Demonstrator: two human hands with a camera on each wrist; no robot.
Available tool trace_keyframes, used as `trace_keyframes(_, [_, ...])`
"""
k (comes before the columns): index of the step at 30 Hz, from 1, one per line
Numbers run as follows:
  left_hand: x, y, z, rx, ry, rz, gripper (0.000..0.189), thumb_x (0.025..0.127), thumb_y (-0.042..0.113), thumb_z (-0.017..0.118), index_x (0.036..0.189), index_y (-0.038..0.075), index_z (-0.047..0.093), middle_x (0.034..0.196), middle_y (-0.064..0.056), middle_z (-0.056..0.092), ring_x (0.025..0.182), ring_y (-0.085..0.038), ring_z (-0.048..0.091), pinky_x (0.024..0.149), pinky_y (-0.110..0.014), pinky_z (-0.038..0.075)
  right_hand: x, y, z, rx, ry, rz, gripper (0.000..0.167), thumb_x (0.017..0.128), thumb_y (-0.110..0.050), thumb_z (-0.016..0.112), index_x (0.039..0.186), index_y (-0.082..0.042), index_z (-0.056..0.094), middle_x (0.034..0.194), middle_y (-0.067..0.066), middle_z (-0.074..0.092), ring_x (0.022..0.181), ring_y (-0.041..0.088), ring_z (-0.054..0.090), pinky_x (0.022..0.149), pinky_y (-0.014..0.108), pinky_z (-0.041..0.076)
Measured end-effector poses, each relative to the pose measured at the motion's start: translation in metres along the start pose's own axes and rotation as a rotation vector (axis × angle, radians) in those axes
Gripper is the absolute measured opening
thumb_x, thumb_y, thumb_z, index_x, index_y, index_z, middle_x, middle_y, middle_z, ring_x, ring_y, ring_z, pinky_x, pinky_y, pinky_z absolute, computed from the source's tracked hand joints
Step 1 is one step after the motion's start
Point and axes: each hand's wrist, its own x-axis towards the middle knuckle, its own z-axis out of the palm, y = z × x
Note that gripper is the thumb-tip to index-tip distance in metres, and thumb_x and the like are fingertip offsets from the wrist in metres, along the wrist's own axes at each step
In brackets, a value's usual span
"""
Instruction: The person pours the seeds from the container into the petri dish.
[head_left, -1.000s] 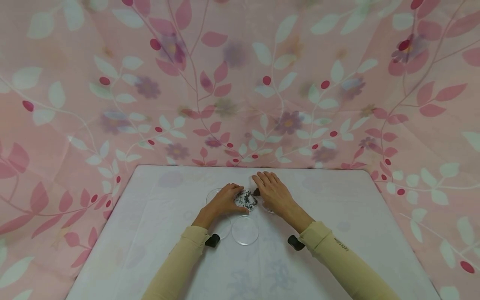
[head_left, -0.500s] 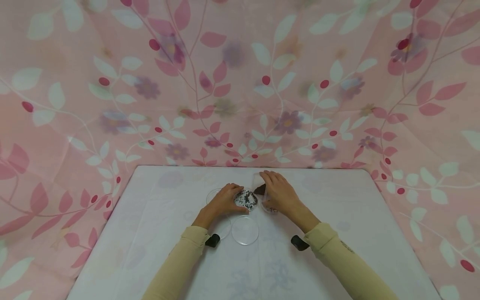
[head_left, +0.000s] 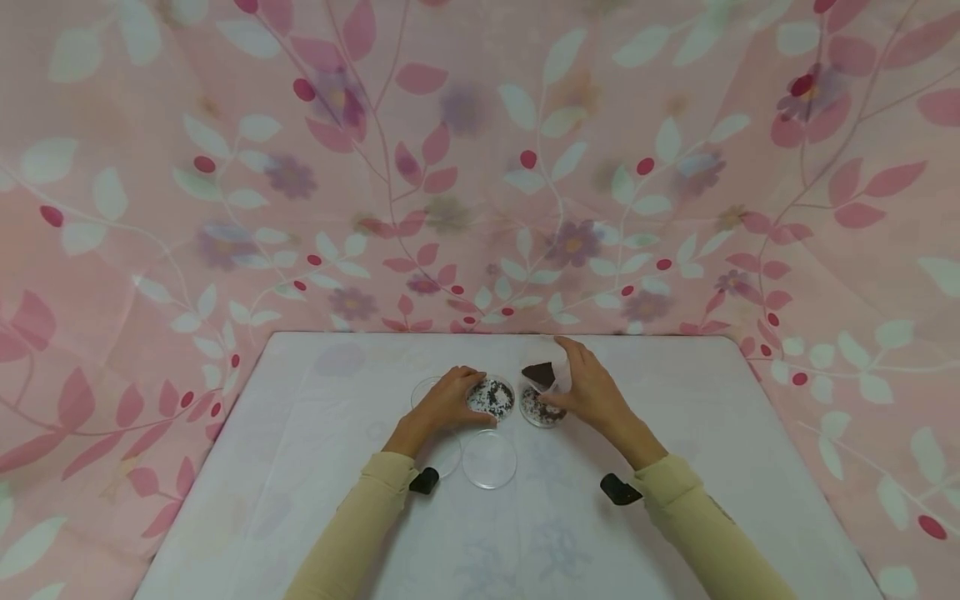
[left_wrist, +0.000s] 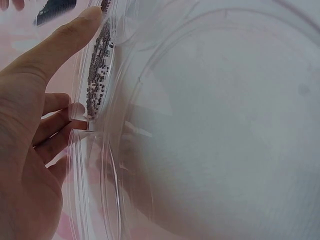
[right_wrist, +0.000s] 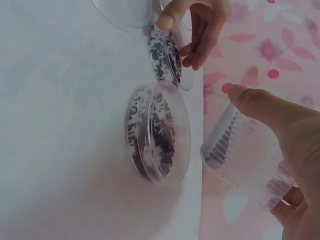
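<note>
My left hand (head_left: pixel 444 403) holds a clear petri dish (head_left: pixel 491 398) by its rim, thumb on the near side and fingers on the far side. Dark granules are scattered over the bottom of this dish. In the left wrist view the thumb (left_wrist: pixel 75 37) lies along its edge. My right hand (head_left: pixel 602 402) grips a clear ribbed plastic cup (right_wrist: pixel 245 155), tilted, with a dark mass of granules inside. Just below the cup in the head view stands a second petri dish (right_wrist: pixel 157 132), which also has dark granules on its bottom.
A round transparent dish or lid (head_left: pixel 490 460) lies in front of the filled dishes. Another clear round piece (head_left: pixel 447 457) is partly under the left wrist, and a third (head_left: pixel 422 390) shows behind the left hand. A pink floral cloth (head_left: pixel 480 167) hangs behind the white table (head_left: pixel 675 417).
My right hand has moved right with the cup, away from the left-hand dish, bringing the second dish with granules into view. The left hand stays on its dish.
</note>
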Motion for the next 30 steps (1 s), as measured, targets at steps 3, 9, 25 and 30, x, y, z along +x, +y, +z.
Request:
trace_keyframes(3, [0.001, 0.0, -0.001, -0.001, -0.002, -0.003, 0.097, 0.067, 0.065, 0.079, 0.144, 0.013, 0.051, 0.139, -0.006, 0.054, 0.13, -0.021, 0.048, 0.112, -0.04, 0.042, -0.005, 0.008, -0.002, 0.048, 0.038, 0.019, 0.105, 0.069, -0.033, 0.09, 0.151, -0.007, 0.03, 0.143, 0.02, 0.047, 0.128, 0.038, 0.05, 0.101, 0.056, 0.047])
trace_keyframes(9, [0.001, 0.0, 0.0, 0.001, -0.005, -0.009, 0.096, 0.067, 0.065, 0.08, 0.143, 0.013, 0.051, 0.139, -0.006, 0.054, 0.131, -0.022, 0.048, 0.112, -0.04, 0.042, -0.014, 0.024, 0.0, 0.116, 0.143, 0.049, 0.105, 0.066, -0.035, 0.091, 0.148, -0.004, 0.034, 0.139, 0.022, 0.05, 0.123, 0.04, 0.054, 0.099, 0.057, 0.047])
trace_keyframes(25, [0.001, 0.0, 0.001, 0.0, -0.005, -0.026, 0.096, 0.067, 0.065, 0.079, 0.144, 0.015, 0.051, 0.141, -0.006, 0.053, 0.132, -0.021, 0.047, 0.113, -0.041, 0.041, -0.051, 0.061, 0.007, 0.312, 0.237, 0.251, 0.101, 0.07, -0.035, 0.089, 0.149, -0.01, 0.032, 0.147, 0.016, 0.049, 0.127, 0.036, 0.051, 0.101, 0.055, 0.044])
trace_keyframes(30, [0.001, 0.001, 0.0, -0.01, -0.005, -0.021, 0.096, 0.068, 0.064, 0.08, 0.144, 0.014, 0.051, 0.14, -0.007, 0.053, 0.132, -0.022, 0.047, 0.113, -0.041, 0.041, -0.06, 0.07, 0.012, 0.368, 0.246, 0.277, 0.096, 0.074, -0.031, 0.087, 0.149, -0.012, 0.031, 0.146, 0.014, 0.049, 0.133, 0.032, 0.05, 0.106, 0.052, 0.041])
